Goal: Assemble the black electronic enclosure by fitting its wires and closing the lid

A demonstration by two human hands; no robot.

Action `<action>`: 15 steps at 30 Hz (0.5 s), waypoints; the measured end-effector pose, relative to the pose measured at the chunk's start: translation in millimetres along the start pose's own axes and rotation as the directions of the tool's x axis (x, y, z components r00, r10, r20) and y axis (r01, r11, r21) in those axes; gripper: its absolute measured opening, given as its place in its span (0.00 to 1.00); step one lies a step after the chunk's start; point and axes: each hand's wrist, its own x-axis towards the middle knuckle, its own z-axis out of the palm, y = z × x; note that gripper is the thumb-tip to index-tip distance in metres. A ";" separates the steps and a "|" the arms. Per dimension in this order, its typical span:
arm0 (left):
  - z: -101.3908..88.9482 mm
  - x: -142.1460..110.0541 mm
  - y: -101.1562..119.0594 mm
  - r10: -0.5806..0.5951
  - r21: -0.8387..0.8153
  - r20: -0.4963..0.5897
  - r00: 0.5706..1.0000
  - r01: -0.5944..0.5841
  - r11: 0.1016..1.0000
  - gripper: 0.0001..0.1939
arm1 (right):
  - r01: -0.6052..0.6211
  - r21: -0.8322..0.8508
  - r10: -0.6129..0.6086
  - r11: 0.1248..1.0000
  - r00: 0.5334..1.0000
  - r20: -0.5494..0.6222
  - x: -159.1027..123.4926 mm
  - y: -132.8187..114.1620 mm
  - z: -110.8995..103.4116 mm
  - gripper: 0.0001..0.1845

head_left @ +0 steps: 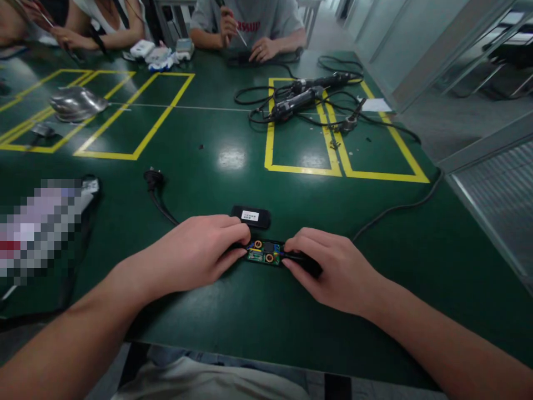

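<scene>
As I look over the near edge of the green tabletop (200, 194), I see a small open case (266, 264) lying flat between the two hands, a circuit board (255, 257) with copper-coloured coils (269, 258) showing inside. The left grip (204, 250) is pinched, thumb against fingers, at the case's left end; exactly what it clasps there, I can't tell. Across from it, the right grip (333, 266) closes around a thick black cord end (307, 263) at the case's right side. Just beyond the case sits a black cover (250, 216) with a white label. A power plug (154, 179) rests off to the left. Opposite, a seated person (250, 19) holds a slim tool near corded black tools (297, 104).
</scene>
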 end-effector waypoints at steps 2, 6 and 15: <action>1.9 -0.5 1.3 -0.024 -0.028 0.022 0.999 0.024 0.999 0.03 | -0.035 0.016 0.035 0.999 0.999 -0.010 -0.7 -1.2 0.7 0.03; -0.7 -0.1 3.1 -0.026 -0.083 0.009 1.000 0.027 0.996 0.04 | -0.054 0.032 0.055 0.998 0.998 -0.044 -0.3 -2.9 -1.4 0.02; -10.9 -1.9 3.8 -0.007 -0.186 -0.029 1.000 0.001 0.983 0.06 | -0.010 0.179 0.009 0.984 1.000 0.002 3.9 -0.7 -17.5 0.08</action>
